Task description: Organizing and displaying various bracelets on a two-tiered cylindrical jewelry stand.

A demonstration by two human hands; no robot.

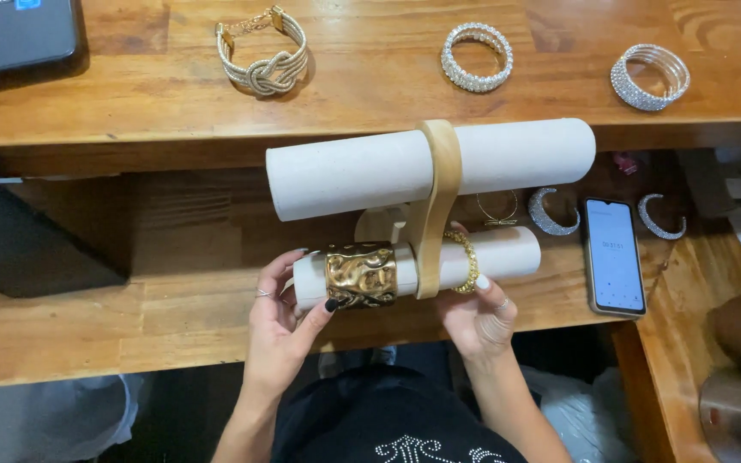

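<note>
One wooden table [62, 326] with a raised far shelf [130, 94] of the same knotty, varnished planks carries everything. On it stands one two-tier display stand [437, 214]: two pale, fabric-covered cylinders, the larger far one [362, 171] above the smaller near one [499, 255], joined by one curved tan wooden upright.

One dark laptop [10, 34] sits at the far left corner of the shelf. One smartphone [614, 255], a flat black rectangle with a lit white screen, lies to the right of the stand.

I count three bracelets on the far shelf: a woven, knotted gold one [264, 60] at left, a beaded rhinestone ring [477, 57] in the middle, a coiled rhinestone cuff [650, 77] at right. Two crescent rhinestone cuffs [552, 214] flank the phone, and one thin wire bangle [497, 210] lies behind the near cylinder.

On the near cylinder sit two pieces: a wide, hammered gold cuff [361, 276] left of the upright and a slim gold chain bracelet [466, 260] right of it.

My left hand [280, 321] curls around the cylinder's left end, thumb pressed on the hammered cuff. My right hand [478, 319] lies underneath, fingertips pinching the chain bracelet.
</note>
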